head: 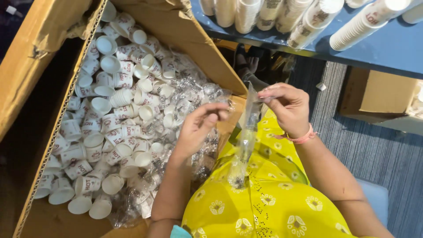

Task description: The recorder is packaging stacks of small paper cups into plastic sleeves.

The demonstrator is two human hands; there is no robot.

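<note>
My right hand (287, 105) pinches the top of a long clear plastic sleeve bag (245, 145) that hangs down over my yellow flowered lap. My left hand (199, 128) is beside it at the box edge, fingers curled, its fingertips close to the bag's upper part and to crumpled clear plastic. Whether the left hand grips the bag is unclear. A big cardboard box (44, 31) to my left holds several small white paper cups (110, 119) with red print, loose and in short stacks.
Crumpled clear wrappers (194, 92) lie along the box's right side. A blue shelf (387, 48) at the top carries several tall stacks of white cups (361, 24). A second cardboard box (383, 94) sits on grey carpet at the right.
</note>
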